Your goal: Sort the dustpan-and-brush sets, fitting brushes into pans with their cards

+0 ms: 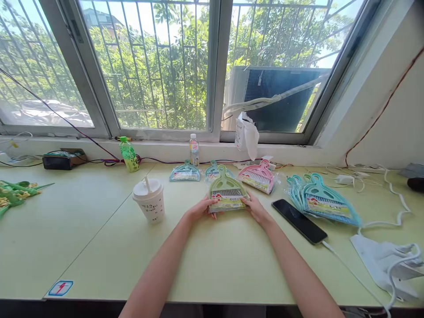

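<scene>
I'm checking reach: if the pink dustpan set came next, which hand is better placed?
Probably the right hand: it is nearer the pink dustpan set, while the left hand is at the green dustpan set's opposite side. Both hands hold the green set, though.

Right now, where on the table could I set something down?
Good bare patches: the table between cup and green bundle, and the stretch between left forearm and right forearm, in front of the green dustpan. It's crowded on the right, with the phone, blue dustpans and power strip.
</scene>
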`<state>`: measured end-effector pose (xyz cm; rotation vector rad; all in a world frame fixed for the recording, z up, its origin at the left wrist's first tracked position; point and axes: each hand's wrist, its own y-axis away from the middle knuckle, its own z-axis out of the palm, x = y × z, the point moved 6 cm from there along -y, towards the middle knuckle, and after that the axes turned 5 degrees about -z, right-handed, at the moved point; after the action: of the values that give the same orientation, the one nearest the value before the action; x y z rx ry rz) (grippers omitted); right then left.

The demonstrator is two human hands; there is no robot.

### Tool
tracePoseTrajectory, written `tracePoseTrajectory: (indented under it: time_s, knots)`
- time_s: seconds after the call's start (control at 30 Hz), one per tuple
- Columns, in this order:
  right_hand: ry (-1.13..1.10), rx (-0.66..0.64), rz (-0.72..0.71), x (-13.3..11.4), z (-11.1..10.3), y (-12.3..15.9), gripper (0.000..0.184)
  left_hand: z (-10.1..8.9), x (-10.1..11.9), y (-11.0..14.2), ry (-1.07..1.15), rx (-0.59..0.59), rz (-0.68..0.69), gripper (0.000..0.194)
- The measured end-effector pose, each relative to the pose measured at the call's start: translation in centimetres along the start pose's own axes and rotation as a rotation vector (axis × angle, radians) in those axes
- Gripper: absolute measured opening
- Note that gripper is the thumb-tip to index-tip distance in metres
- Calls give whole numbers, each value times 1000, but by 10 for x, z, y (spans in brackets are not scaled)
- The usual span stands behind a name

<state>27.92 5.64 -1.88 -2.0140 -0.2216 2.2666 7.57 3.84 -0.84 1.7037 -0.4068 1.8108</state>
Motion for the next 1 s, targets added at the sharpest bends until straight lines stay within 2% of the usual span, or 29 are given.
tracePoseTrajectory:
  time_s: [0.07, 0.13, 0.2, 0.27, 0.33, 0.4, 0.47, 0.57, 0.63, 0.7, 0.77, 0.83, 0.9, 1.0]
  knots:
    - [-120, -33, 86, 8, 2, -1, 55, 0, 4, 2, -1, 52, 43, 71]
    - [-166, 16, 68, 10, -1, -3, 51, 1, 13, 6, 7, 110, 146, 84]
    - [-182, 83, 38, 11, -5, -5, 50, 3, 20, 9, 11, 120, 231, 103]
    - [-177, 137, 23, 13, -10, -7, 50, 6, 20, 8, 1, 116, 246, 120]
    - [-146, 162, 11, 15, -14, -9, 50, 4, 15, 3, 4, 173, 243, 127]
    - [-86, 161, -1, 17, -15, -11, 52, -4, 10, -3, 29, 289, 248, 118]
    - [-2, 158, -18, 16, -14, -10, 55, -14, 4, -9, 41, 399, 221, 93]
    - [137, 200, -85, 9, -10, -4, 52, -27, 0, -11, -65, 524, 135, 55]
    - [201, 244, -130, -1, -9, 1, 49, -31, 4, -8, -185, 580, 163, 47]
    - [245, 283, -128, -12, -15, 6, 48, -29, 9, -7, -299, 562, 200, 48]
    - [289, 327, -128, -28, -34, 9, 48, -25, 11, -7, -353, 512, 222, 53]
    - [340, 368, -144, -49, -68, 14, 50, -20, 13, -9, -337, 444, 253, 57]
    - [382, 420, -163, -75, -118, 24, 52, -20, 13, -10, -305, 429, 262, 59]
    - [517, 553, -249, -123, -209, 46, 46, -25, 11, -12, -288, 475, 240, 58]
